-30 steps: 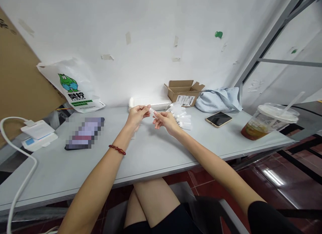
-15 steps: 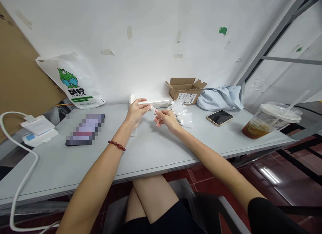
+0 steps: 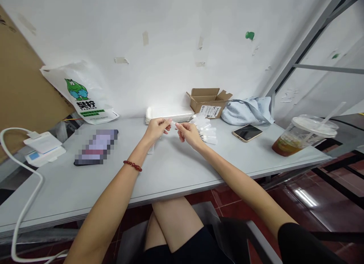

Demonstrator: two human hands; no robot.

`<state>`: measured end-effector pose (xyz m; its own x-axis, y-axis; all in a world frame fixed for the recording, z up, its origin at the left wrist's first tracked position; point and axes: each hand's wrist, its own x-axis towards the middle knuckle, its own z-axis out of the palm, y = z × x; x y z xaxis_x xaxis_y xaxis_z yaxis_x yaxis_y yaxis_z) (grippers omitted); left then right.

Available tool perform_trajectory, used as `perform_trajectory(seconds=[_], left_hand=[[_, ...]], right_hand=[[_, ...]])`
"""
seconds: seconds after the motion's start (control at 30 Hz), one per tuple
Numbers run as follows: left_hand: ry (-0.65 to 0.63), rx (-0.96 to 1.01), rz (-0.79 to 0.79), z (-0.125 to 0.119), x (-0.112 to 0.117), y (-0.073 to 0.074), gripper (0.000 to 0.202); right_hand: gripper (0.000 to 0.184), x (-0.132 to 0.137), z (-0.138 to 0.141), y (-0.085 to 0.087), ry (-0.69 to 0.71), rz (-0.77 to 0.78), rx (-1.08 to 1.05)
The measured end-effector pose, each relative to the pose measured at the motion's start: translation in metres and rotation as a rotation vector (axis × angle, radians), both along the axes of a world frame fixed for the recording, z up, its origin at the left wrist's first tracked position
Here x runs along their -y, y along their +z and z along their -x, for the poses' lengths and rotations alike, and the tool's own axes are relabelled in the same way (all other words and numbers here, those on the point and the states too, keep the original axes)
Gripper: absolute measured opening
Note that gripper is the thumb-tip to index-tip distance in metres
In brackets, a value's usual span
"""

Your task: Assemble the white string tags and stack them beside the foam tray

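Note:
Above the middle of the grey table, my left hand (image 3: 158, 129) and my right hand (image 3: 190, 133) face each other with their thumbs close together. Between the fingertips they pinch a small whitish translucent piece (image 3: 174, 123), whose exact kind is too small to make out. Both hands are closed on it. Just right of my right hand lies a cluster of white translucent flat pieces with short stems (image 3: 209, 136). A clear, narrow piece (image 3: 151, 149) rests on the table below my left hand, partly hidden by the wrist.
Behind the hands are a stack of white flat packs (image 3: 167, 113) and an open cardboard box (image 3: 205, 105). To the right are a pale blue cloth bag (image 3: 247, 111), a phone (image 3: 247, 133) and a drink cup (image 3: 298, 137). Another phone (image 3: 96, 146) and a white charger (image 3: 45, 146) lie left.
My left hand's fingers have curled in and its raised index finger has lowered. Both hands stay together at the small piece. The view has shifted slightly.

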<state>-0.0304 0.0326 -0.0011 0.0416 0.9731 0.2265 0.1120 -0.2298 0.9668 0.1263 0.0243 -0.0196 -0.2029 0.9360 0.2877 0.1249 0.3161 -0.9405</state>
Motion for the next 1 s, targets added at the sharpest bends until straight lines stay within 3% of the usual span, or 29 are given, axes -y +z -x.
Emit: perform_trajectory(seconds=[0.1, 0.23, 0.37, 0.5, 0.73, 0.9, 1.0], left_hand=[[-0.058, 0.047, -0.030, 0.0012, -0.0009, 0.0000, 0.043], [-0.143, 0.107, -0.040, 0.0054, -0.0009, 0.0015, 0.040], [-0.143, 0.072, -0.071, 0.0066, 0.0012, 0.0034, 0.038], [-0.101, 0.076, -0.040, 0.0042, 0.0040, 0.0052, 0.035], [-0.080, 0.028, 0.068, 0.0019, 0.0042, 0.0034, 0.031], [-0.164, 0.039, 0.194, 0.0033, 0.0073, 0.0074, 0.038], [-0.180, 0.054, 0.188, 0.0021, 0.0083, 0.0086, 0.039]], right_hand=[[0.052, -0.0015, -0.0008, 0.0014, 0.046, 0.087, -0.110], [0.045, -0.0027, -0.0027, 0.0042, 0.140, 0.338, -0.291], [0.040, -0.0010, -0.0032, 0.0073, 0.187, 0.472, -0.361], [0.044, 0.0016, -0.0009, 0.0088, 0.106, 0.353, -0.324], [0.038, -0.0025, -0.0032, 0.0048, -0.073, -0.065, -0.111], [0.040, -0.0039, -0.0053, 0.0054, 0.011, -0.091, -0.149], [0.040, -0.0077, -0.0073, 0.0027, 0.023, -0.123, -0.127]])
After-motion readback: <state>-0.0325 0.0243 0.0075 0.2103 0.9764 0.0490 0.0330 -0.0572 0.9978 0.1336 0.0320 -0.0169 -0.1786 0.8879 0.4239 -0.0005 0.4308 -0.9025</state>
